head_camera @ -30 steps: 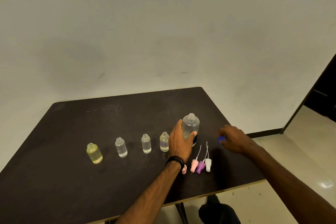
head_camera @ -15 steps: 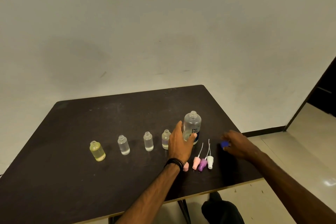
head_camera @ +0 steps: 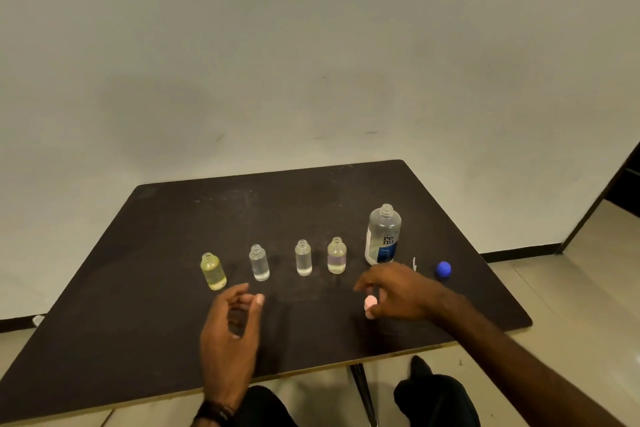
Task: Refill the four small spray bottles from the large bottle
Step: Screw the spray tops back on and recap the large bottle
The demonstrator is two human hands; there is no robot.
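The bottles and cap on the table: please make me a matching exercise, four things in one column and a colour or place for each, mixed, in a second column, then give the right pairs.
Things:
1. leftmost small bottle
2. large bottle
3. loose cap
4. left hand

Descriptions:
A. blue, lying right of the large bottle
B. yellowish liquid inside
C. dark blue label, open neck
D. over the table, holding nothing

Pairs: 1-B, 2-C, 3-A, 4-D
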